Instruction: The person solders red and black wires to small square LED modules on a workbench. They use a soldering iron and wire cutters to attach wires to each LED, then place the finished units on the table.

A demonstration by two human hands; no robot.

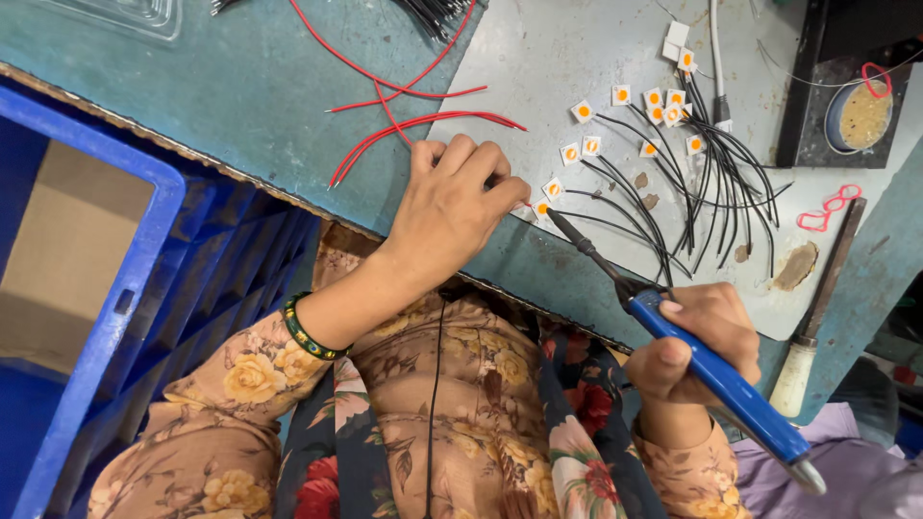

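Soldering iron [707, 360], blue-handled, runs from the lower right of the frame up toward the centre, gripped firmly in the right hand [697, 341], its dark tip resting at a small white square chip [542, 208] with an orange centre, at the near edge of the grey work sheet [538, 67]. The left hand [452, 207] lies knuckles-up just left of that chip, fingers curled down and pressing at the spot beside the tip; whether they pinch a wire or the chip itself I cannot tell, since the fingertips are hidden. More such chips, each with a black wire [673, 183] attached, fan out across the sheet toward the upper right, and loose red wires [404, 125] trail over the teal bench in the upper middle. A tin of flux or paste [863, 115] sits at the far right, and a file with a pale handle [817, 308] lies beside the sheet. The chief risk looks to be the closeness of hot tip and fingers: a slight slip could burn the left hand, nudge the small chip out of place, or drag the tip over neighbouring wire insulation.
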